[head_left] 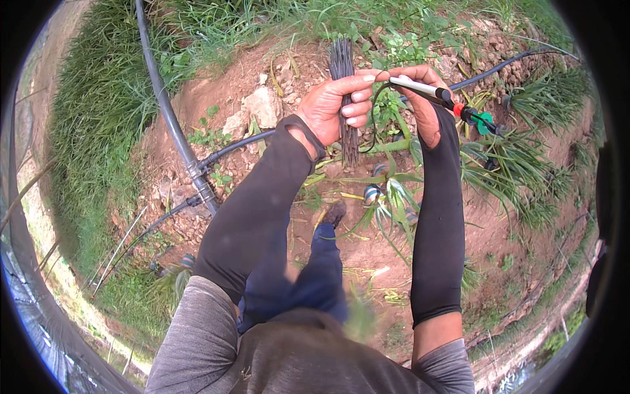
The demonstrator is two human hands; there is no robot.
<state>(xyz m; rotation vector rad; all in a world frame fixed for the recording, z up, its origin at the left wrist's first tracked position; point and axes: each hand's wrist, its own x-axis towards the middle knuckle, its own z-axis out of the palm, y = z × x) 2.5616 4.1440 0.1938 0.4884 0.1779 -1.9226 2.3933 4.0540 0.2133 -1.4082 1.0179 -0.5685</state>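
My left hand (328,108) is closed round an upright bundle of thin dark strands (341,58), which look like wires or ties. Its thumb and index finger stretch right and meet the fingertips of my right hand (425,108). The right hand is closed on a slim white-and-black rod-shaped device (413,85); red and green fittings (484,123) sit at its far right end. From near its white tip a thin black tube (373,115) loops down beside the bundle. What the meeting fingertips pinch is too small to make out.
A thick dark pipe (161,92) runs down the left, joined to a thinner hose (246,141) that crosses behind my hands. Spiky green plants (525,157) grow on the right. Rocks (262,105) lie on reddish soil, and my shoe (334,213) is below the bundle.
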